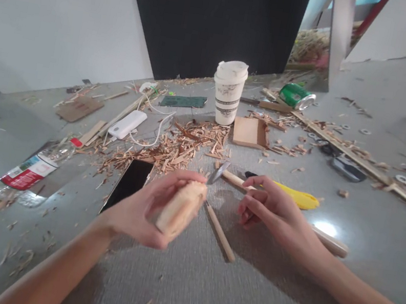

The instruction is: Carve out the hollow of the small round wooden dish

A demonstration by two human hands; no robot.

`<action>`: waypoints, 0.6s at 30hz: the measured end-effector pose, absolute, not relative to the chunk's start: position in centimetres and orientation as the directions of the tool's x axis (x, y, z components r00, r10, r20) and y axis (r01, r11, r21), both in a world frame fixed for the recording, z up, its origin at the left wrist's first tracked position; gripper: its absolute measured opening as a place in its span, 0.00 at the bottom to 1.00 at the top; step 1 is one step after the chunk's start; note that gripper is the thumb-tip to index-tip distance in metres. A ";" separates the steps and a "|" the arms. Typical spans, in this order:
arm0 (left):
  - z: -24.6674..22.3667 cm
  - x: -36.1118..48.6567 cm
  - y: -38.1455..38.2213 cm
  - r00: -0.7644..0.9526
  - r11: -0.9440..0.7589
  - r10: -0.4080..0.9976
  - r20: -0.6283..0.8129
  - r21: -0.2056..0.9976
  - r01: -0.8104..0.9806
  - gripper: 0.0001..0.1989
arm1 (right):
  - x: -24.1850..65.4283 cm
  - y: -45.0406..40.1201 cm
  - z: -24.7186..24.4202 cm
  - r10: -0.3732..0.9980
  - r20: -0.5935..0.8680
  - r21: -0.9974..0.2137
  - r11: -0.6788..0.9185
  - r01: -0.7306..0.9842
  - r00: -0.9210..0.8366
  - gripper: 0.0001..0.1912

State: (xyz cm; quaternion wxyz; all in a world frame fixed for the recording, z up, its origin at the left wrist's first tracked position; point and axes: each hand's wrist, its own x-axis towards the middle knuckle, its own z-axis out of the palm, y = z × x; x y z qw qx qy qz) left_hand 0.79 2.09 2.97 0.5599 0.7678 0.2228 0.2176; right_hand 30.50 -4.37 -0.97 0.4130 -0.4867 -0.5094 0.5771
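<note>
My left hand (139, 206) is closed around a pale, roughly carved wooden block (182, 211), raised above the grey surface. To its right, my right hand (274, 210) has loosely curled fingers held apart, with nothing visible in them. Between the hands lies a slim wooden-handled tool (221, 234), its tip near the block. Just beyond is a metal blade (218, 172), with a light wooden handle (237, 180) beside it running toward my right fingers. Behind the right hand lies a yellow object (300, 198). A thick wooden handle (331, 243) is partly hidden by my right wrist.
Wood shavings (176, 150) spread ahead, around a lidded paper cup (228, 94) and cardboard tray (249, 131). Leftward are a black-screened phone (127, 183), a white power bank (127, 124) with cable and a plastic bottle (34, 170). A green can (294, 95) and long wooden strip (364, 166) lie right.
</note>
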 end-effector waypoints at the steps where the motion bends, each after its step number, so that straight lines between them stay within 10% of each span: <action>1: 2.7 1.3 1.5 0.788 -0.047 0.612 0.070 0.998 -0.052 0.52 | 30.5 -4.4 -1.0 0.973 -0.138 -0.990 -0.138 0.012 -0.188 0.20; 6: 1.3 3.7 0.0 0.801 0.374 0.599 -0.010 0.888 -0.268 0.48 | 30.5 -4.2 -1.3 0.972 -0.133 -0.991 -0.135 0.003 -0.191 0.19; 18: 0.5 2.9 2.3 0.515 0.466 0.804 -0.297 0.853 -0.236 0.40 | 30.3 -4.6 -1.2 0.985 -0.091 -0.974 -0.058 0.221 -0.145 0.15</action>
